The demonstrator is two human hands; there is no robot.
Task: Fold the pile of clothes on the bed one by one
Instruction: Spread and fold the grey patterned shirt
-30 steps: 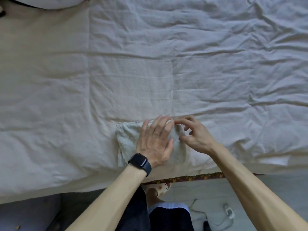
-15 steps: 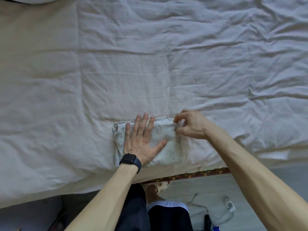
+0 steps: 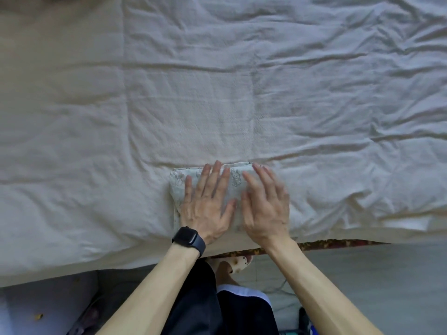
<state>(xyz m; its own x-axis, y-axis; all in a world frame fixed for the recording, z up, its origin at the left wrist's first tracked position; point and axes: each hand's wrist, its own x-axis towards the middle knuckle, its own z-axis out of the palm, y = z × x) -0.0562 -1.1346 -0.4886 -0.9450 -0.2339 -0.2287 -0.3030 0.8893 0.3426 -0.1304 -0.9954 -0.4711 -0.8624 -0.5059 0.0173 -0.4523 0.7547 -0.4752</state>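
Head cam is looking straight down here: the folded garment (image 3: 177,182) with the little cartoon prints is sitting at the near edge of the wrinkled white bed (image 3: 217,93). The left hand (image 3: 208,204), black watch (image 3: 188,239) on the wrist, is lying flat on it, fingers straight and spread. The right hand (image 3: 266,206) is resting just beside it on the garment's right side, fingers straight too, a bit blurry.

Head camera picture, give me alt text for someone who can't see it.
The left hand and right hand lie flat on a folded printed cloth near the edge of a wrinkled white bed sheet.
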